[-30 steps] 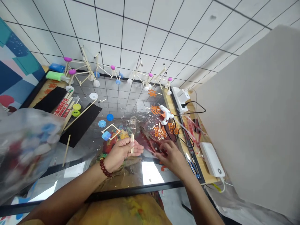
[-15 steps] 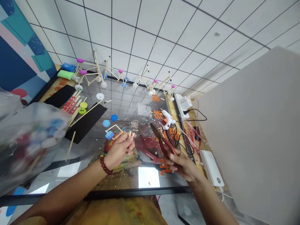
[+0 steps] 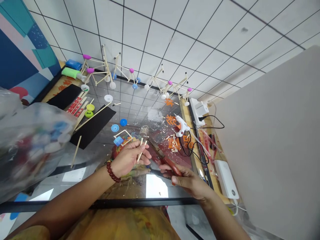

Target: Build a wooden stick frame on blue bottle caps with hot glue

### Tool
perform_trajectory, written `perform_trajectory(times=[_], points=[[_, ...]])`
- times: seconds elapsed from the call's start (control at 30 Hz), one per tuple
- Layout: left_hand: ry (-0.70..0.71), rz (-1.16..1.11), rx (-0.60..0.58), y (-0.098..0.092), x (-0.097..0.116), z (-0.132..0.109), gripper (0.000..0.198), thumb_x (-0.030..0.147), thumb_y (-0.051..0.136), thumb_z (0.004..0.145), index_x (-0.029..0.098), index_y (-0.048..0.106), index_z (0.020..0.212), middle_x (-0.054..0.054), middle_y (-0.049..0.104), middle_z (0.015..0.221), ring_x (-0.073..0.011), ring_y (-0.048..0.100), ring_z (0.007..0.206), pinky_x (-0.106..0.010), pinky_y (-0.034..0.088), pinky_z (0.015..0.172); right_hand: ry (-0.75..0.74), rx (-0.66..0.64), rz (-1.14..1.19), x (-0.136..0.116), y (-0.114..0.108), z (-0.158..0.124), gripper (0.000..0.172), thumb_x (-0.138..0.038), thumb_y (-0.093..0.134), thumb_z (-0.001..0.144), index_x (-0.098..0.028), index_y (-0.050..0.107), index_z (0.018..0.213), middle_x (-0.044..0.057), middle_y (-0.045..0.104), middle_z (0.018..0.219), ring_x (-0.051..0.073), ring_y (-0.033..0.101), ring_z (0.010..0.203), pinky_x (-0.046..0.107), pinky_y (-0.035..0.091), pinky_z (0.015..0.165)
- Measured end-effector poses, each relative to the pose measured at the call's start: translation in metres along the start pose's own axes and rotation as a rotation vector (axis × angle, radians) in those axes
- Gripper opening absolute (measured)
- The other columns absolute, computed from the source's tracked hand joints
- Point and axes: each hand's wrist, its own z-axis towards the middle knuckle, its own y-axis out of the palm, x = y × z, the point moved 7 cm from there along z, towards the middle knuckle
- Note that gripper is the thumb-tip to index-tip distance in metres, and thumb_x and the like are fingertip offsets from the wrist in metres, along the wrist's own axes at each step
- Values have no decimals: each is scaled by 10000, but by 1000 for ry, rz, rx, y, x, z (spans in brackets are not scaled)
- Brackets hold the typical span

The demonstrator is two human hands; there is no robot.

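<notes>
Two short wooden sticks (image 3: 141,151) are pinched in my left hand (image 3: 130,156), pointing up past the fingertips. My right hand (image 3: 183,178) grips the red handles of a pair of pliers (image 3: 160,154). The jaws point up and left, close to the sticks; whether they touch cannot be told. Just beyond my left hand lie a bent frame of thin sticks (image 3: 128,132), a light blue cap (image 3: 118,141) and two round blue bottle caps (image 3: 119,125). Small wood offcuts (image 3: 174,144) are scattered on the glossy tabletop to the right.
Several stick models with coloured caps (image 3: 132,78) line the wall edge. A white glue gun (image 3: 182,126) with its cable lies right, beside a power strip (image 3: 197,111). Left are black sheets (image 3: 93,126), bundled sticks (image 3: 78,105) and a plastic bag of caps (image 3: 42,140).
The pliers have moved left and lower, from beside the glue gun to near the sticks. The two sticks now show longer above my left fingers. The view has shifted slightly.
</notes>
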Motion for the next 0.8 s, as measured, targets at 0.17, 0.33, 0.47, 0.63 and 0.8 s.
perform_trajectory(times=[0.17, 0.33, 0.47, 0.63, 0.8], points=[[-8, 21, 19, 0, 0, 0, 258, 316, 753, 799, 124, 617, 902, -51, 708, 689, -131, 658, 526, -250, 550, 569, -19, -44, -93, 0, 0, 1, 505, -484, 791, 758, -263, 720, 1207, 87, 524, 1476, 314, 476, 1347, 492, 337, 1130], [-33, 38, 35, 2, 0, -1, 265, 321, 757, 791, 118, 622, 895, -51, 706, 667, -128, 657, 508, -201, 495, 499, -32, -45, -120, 1, -1, -2, 507, -492, 777, 779, -297, 701, 1241, 72, 482, 1514, 326, 440, 1383, 504, 338, 1138], [-39, 82, 43, 2, 0, -1, 289, 344, 765, 777, 114, 627, 885, -51, 704, 652, -131, 661, 508, -205, 497, 510, -58, -57, -241, -4, -3, -4, 503, -491, 753, 807, -288, 689, 1262, 85, 458, 1528, 321, 323, 1460, 520, 268, 1179], [-24, 121, 47, -1, -3, 1, 342, 379, 791, 730, 120, 628, 884, -60, 711, 644, -134, 655, 503, -212, 504, 520, -81, -98, -381, -11, -6, -7, 492, -469, 712, 855, -281, 657, 1306, 93, 394, 1563, 279, 164, 1525, 492, 176, 1217], [-59, 156, 64, -3, -7, 2, 342, 385, 789, 727, 119, 633, 873, -67, 708, 633, -125, 643, 498, -208, 502, 518, -88, -141, -419, -12, -6, -10, 504, -457, 676, 889, -285, 611, 1358, 89, 311, 1605, 266, 92, 1540, 484, 149, 1223]])
